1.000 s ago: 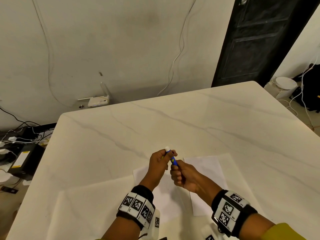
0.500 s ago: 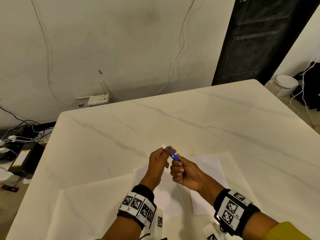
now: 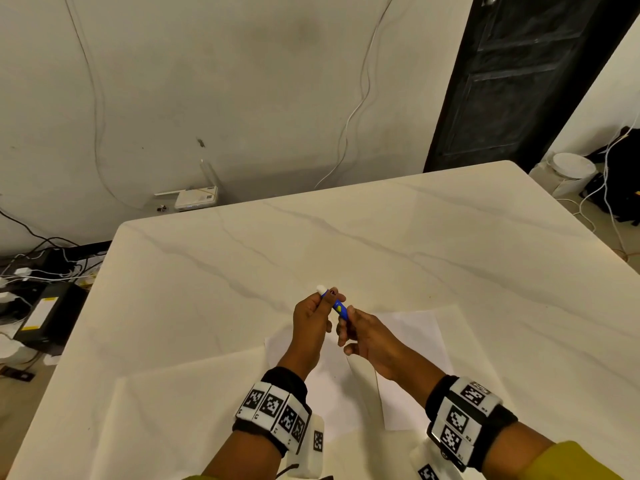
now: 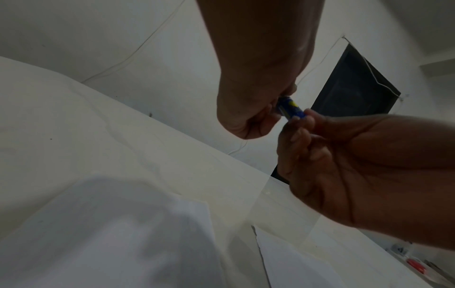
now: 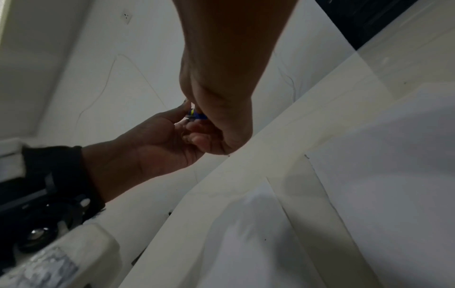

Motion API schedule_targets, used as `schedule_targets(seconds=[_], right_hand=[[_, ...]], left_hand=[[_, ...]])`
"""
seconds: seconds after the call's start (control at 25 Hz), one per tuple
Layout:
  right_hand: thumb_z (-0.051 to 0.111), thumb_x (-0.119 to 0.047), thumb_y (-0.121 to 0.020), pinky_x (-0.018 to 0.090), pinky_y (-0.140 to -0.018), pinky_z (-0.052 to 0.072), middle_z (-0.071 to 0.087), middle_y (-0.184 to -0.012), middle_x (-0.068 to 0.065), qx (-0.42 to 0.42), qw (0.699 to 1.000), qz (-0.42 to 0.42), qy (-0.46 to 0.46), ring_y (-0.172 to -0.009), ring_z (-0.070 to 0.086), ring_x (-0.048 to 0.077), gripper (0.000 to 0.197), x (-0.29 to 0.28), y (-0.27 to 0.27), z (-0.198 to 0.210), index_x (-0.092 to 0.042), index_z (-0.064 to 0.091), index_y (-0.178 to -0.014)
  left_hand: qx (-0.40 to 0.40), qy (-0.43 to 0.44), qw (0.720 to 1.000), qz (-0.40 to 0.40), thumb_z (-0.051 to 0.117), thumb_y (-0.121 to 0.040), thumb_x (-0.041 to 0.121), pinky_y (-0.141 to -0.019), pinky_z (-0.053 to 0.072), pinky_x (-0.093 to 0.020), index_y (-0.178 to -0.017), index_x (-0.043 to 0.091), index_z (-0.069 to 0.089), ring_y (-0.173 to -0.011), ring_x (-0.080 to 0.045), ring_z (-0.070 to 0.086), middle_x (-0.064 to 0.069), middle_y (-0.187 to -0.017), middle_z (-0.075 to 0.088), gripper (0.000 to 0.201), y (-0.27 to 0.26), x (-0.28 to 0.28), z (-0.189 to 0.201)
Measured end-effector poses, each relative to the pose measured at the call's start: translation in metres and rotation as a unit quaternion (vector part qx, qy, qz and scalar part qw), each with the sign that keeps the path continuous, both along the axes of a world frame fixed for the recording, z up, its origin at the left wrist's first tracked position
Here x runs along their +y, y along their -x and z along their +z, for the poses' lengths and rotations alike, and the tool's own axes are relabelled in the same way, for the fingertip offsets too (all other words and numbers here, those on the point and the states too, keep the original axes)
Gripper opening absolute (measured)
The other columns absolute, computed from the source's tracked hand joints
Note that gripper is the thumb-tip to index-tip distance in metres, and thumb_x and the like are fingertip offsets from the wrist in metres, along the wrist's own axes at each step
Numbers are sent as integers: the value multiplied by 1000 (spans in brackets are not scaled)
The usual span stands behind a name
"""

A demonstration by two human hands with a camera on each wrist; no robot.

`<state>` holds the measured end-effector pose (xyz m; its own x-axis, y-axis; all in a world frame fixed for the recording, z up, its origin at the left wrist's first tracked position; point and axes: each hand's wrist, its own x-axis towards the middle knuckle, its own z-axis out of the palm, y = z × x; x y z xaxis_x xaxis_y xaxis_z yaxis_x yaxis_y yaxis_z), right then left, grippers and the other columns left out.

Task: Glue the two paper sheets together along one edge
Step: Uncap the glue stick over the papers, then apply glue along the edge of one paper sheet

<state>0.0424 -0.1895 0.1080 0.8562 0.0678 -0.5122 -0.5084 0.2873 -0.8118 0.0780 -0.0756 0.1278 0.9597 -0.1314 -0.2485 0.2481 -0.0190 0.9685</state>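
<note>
Both hands meet above the near middle of the pale marble table (image 3: 381, 237), sharing one small blue glue stick (image 3: 339, 308) held in the air. The left hand (image 3: 310, 322) pinches the far end of the stick between thumb and fingertips, right where the white tip (image 3: 321, 288) pokes out past the thumb. The right hand (image 3: 369, 336) grips the near end, its thumb lying along the blue barrel and its fingers curled under it (the left wrist view shows those fingers (image 4: 299, 124) bent round the barrel's lower end, with a yellow mark on the blue label). The stick slants up and away from the person, tip pointing toward the far left. From the right wrist view only a sliver of the blue barrel (image 5: 197, 115) shows between the two hands; whether a cap sits on the tip cannot be told. Beneath the hands two white paper sheets lie flat on the table, side by side: the left sheet (image 3: 332, 393) is mostly under the left forearm, and the right sheet (image 3: 415, 344) reaches out past the right wrist. Their inner edges run close together, with a narrow strip of table between them in the wrist views. Both wrists wear black bands with checkered markers.
</note>
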Motion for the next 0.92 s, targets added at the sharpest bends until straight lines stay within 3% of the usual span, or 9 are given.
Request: schedule_targets(seconds=[0.12,0.2,0.32,0.44,0.52,0.68,0.8,0.92], right_hand=[[34,-43,-95,22,-51,44,49,-46,-1,57,994,-4,-93,-45,46,12,48,-4,0,5,-16,49,-57],[32,-46,-94,23,-54,46,54,-48,-2,56,996,24,-70,-49,51,13,49,-7,-1,4,-16,55,-62],[30,-45,-95,23,-59,48,62,-67,0,17,999,41,-20,-62,60,13,44,-6,0,2,-17,63,-85],[33,-40,-95,23,-59,48,59,-59,0,7,1000,21,-21,-58,58,12,41,-5,1,2,-15,60,-77],[31,-41,-95,24,-59,46,54,-47,-1,23,998,15,-51,-51,54,13,47,-5,1,2,-14,58,-67],[34,-42,-95,24,-56,47,49,-43,-1,63,991,25,-119,-47,49,14,50,-8,1,3,-15,54,-57],[30,-42,-95,19,-49,47,47,-39,-3,103,967,33,-232,-43,46,9,54,-10,4,-3,-18,52,-52],[26,-43,-92,17,-51,46,49,-39,-6,96,944,70,-307,-45,48,7,53,-13,8,-12,-21,53,-52]], left_hand=[[0,0,1000,-13,50,-94,23,-48,37,-14,-80,13,69,-41,-2,40,15,-49,61,25,1,0,0],[-4,-2,1000,-5,50,-94,23,-47,38,-13,-81,14,69,-42,-3,40,14,-53,63,25,2,1,-1],[-14,-10,1000,7,50,-94,23,-48,39,-13,-82,13,69,-44,-3,44,7,-68,64,24,1,3,-3],[-8,1,1000,7,50,-94,22,-47,38,-14,-84,10,69,-43,-2,43,7,-68,65,24,1,3,-3],[-7,8,1000,-5,50,-94,22,-48,39,-14,-81,13,70,-44,-3,41,12,-63,65,25,2,3,-2],[1,3,1000,-25,49,-94,25,-49,39,-16,-78,19,70,-49,-7,38,12,-50,58,27,3,5,-5],[2,18,998,-62,46,-96,23,-51,38,-17,-87,13,69,-49,-7,35,12,-45,52,27,6,7,-7],[-2,37,995,-94,41,-97,23,-51,41,-16,-90,15,69,-48,-7,38,11,-45,48,29,9,8,-12]])
